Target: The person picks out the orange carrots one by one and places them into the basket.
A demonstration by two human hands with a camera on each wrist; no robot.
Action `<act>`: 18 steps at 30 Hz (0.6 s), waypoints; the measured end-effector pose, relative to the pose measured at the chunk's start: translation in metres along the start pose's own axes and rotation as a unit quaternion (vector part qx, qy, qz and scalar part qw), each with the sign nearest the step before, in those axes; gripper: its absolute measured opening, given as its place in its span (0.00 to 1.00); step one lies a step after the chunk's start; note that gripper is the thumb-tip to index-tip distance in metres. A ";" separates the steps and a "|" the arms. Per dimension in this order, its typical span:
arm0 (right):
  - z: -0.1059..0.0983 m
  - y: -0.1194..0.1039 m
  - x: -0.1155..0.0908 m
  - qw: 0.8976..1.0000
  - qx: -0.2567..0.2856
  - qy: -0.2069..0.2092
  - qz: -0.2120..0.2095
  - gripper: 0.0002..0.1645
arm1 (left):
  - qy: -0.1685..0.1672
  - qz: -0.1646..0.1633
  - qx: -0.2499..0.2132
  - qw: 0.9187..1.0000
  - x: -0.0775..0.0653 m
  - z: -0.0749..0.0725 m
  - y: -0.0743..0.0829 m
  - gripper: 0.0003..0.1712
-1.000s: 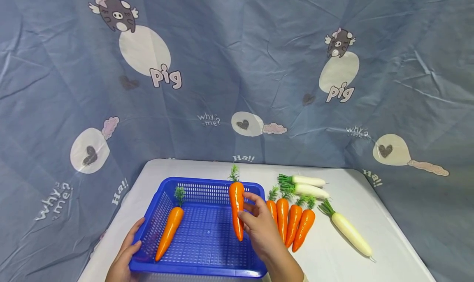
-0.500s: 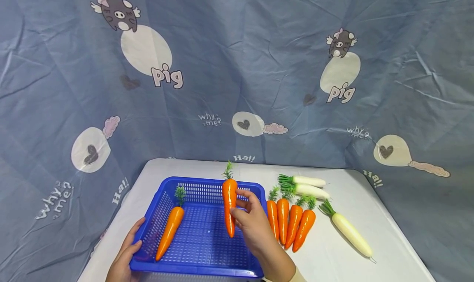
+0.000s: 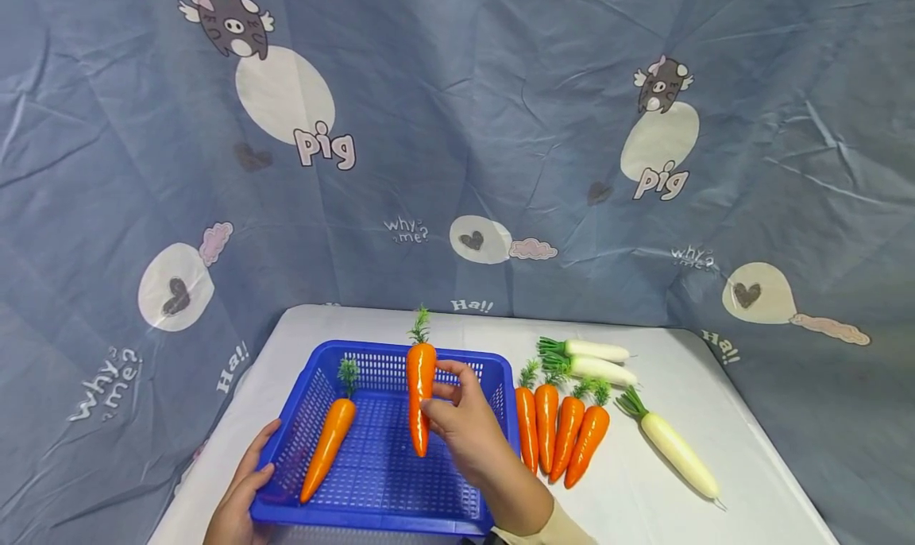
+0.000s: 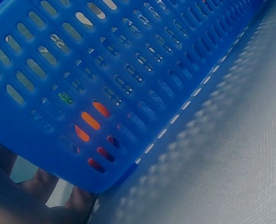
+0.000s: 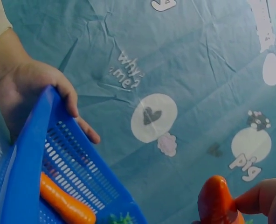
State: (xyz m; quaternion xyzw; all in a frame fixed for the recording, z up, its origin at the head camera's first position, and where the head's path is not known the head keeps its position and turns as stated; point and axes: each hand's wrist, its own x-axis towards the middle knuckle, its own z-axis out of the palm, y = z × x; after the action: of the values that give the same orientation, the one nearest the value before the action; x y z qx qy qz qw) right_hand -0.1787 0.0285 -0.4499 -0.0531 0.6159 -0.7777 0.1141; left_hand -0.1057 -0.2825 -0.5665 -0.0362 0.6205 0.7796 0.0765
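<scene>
My right hand [image 3: 468, 418] pinches a glossy orange carrot [image 3: 420, 386] between thumb and fingers. That carrot stands nearly upright over the blue plastic basket [image 3: 379, 521], its green top pointing away. In the right wrist view the carrot's tip [image 5: 216, 198] shows beside a finger. My left hand [image 3: 239, 493] grips the basket's near left corner, fingers at its rim; the right wrist view shows this left hand [image 5: 35, 88] around the corner. Another carrot [image 3: 329, 450] lies along the left side inside the basket. Through the slotted wall its orange body [image 4: 90, 120] appears in the left wrist view.
Right of the basket, several carrots [image 3: 568, 434] lie side by side on the white table [image 3: 643, 513]. Beyond them are two white radishes [image 3: 596, 358], with a third radish [image 3: 679, 454] lying farther right. A blue-grey printed cloth [image 3: 457, 132] hangs behind the table.
My right hand has moved left with the carrot, from the basket's right side to over its middle. The left hand stays at the corner, and the other vegetables have not moved.
</scene>
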 end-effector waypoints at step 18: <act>0.021 -0.002 0.014 0.999 0.013 -0.036 0.025 0.45 | -0.012 0.011 -0.004 1.000 -0.002 -0.003 -0.001 0.34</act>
State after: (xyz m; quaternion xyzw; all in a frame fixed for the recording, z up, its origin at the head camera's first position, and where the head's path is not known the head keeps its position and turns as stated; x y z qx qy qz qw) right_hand -0.1878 0.0059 -0.4438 -0.0639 0.6024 -0.7802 0.1560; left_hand -0.1039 -0.2851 -0.5678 -0.0202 0.6170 0.7831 0.0758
